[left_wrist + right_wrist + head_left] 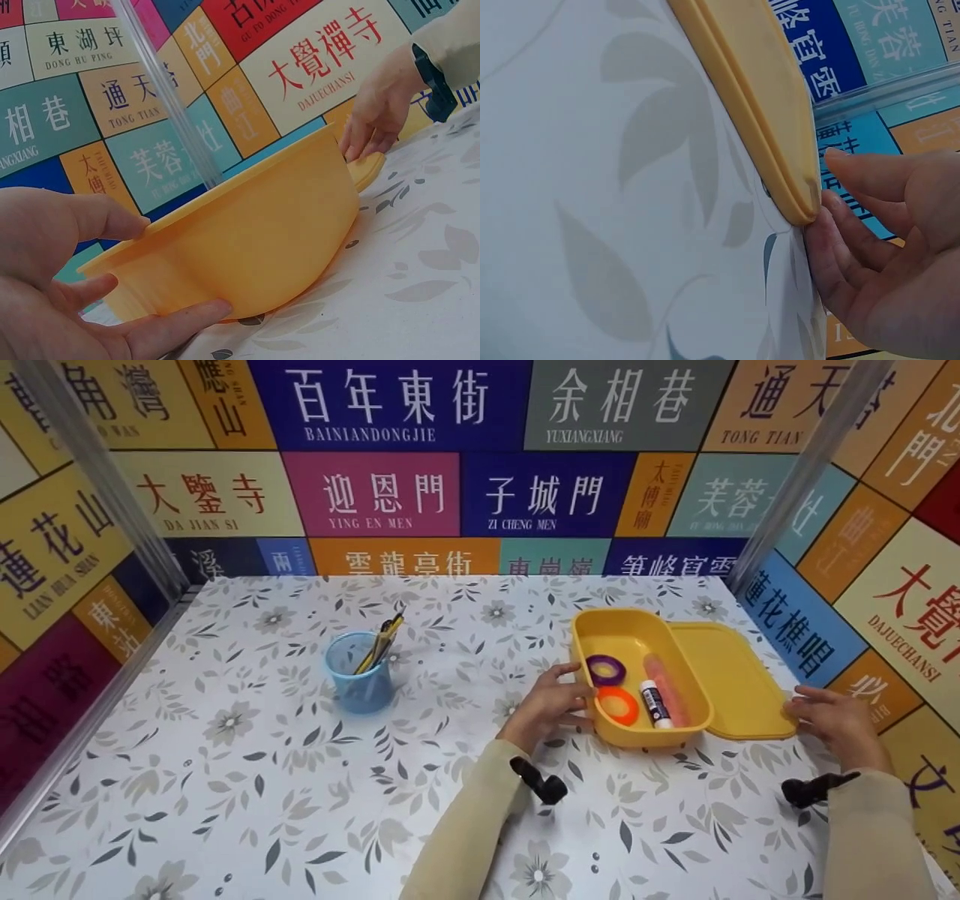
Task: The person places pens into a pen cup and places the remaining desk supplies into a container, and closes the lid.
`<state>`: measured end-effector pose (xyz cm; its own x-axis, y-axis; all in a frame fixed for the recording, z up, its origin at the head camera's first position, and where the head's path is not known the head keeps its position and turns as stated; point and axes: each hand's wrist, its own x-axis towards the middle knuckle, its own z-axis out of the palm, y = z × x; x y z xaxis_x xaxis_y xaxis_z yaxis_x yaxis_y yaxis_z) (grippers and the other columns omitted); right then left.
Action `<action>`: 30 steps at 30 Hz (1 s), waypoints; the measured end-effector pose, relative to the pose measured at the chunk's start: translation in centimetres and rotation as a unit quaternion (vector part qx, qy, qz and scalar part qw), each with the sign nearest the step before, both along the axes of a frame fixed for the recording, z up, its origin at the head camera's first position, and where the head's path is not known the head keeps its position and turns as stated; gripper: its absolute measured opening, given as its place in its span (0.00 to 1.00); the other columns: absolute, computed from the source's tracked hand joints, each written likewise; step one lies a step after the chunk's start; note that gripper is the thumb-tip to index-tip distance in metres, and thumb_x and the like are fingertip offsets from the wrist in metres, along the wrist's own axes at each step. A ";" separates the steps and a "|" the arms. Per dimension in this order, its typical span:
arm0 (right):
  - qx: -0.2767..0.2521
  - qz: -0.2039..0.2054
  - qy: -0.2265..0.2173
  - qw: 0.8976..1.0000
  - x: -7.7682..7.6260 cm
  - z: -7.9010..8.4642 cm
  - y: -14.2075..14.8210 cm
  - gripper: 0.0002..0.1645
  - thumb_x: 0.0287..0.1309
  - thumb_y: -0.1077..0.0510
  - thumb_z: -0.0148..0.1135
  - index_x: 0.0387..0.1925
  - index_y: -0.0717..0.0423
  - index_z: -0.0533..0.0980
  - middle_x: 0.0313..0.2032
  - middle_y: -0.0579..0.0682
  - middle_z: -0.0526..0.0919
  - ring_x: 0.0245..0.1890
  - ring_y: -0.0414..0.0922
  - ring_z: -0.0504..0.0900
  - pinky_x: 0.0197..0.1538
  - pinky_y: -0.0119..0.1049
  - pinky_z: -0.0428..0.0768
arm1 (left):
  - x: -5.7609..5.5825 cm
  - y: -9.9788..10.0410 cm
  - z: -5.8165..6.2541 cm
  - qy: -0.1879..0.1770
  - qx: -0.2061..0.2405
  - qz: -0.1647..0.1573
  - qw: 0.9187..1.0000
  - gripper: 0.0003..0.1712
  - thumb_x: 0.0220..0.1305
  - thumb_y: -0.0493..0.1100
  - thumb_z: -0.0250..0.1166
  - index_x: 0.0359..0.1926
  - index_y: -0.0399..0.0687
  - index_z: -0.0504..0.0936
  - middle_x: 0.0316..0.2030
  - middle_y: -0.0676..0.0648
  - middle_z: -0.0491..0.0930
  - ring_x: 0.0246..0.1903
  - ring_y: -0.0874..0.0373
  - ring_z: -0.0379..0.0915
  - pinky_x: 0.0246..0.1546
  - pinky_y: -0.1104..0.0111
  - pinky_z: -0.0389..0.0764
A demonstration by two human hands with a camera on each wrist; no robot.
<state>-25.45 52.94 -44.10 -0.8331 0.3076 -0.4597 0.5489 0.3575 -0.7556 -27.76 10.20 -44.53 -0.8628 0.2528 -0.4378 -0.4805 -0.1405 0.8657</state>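
In the head view, an uncovered yellow plastic box stands right of centre. Inside it lie a purple ring, an orange ring, a glue stick and a pink translucent stick-like item. My left hand is against the box's left wall. The left wrist view shows its thumb at the rim and one finger stretched along the lower wall. A flat yellow lid lies beside the box. At the lid's near right corner, the fingers of my right hand touch its edge.
On the left of the table stands a blue pencil cup with several pencils or pens. A floral cloth covers the tabletop. Panels with large characters and clear corner posts border it.
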 end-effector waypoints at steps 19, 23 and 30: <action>-0.005 -0.008 -0.015 1.000 0.4 0.0 -0.2 0.45 0.58 0.55 0.72 0.73 0.44 0.62 0.27 0.20 0.78 0.49 0.38 0.72 0.45 0.24 0.78 | 0.0 0.4 -0.5 0.020 0.016 -0.008 1.000 0.33 0.56 0.34 0.68 0.63 0.53 0.72 0.42 0.41 0.81 0.37 0.50 0.81 0.40 0.53 0.89; -0.008 0.006 -0.011 1.000 0.5 0.0 -0.4 0.45 0.58 0.58 0.71 0.74 0.47 0.62 0.27 0.21 0.78 0.49 0.39 0.72 0.46 0.26 0.80 | 0.1 0.4 -0.6 0.012 0.008 -0.005 1.000 0.32 0.58 0.35 0.69 0.63 0.54 0.73 0.42 0.41 0.81 0.38 0.49 0.82 0.40 0.53 0.89; -0.005 0.013 -0.006 1.000 0.4 -0.1 -0.8 0.52 0.54 0.56 0.75 0.75 0.53 0.58 0.33 0.25 0.76 0.55 0.45 0.72 0.45 0.24 0.83 | 0.1 0.2 -0.6 -0.003 -0.004 -0.005 1.000 0.32 0.58 0.36 0.70 0.63 0.55 0.73 0.43 0.41 0.82 0.39 0.49 0.83 0.40 0.54 0.89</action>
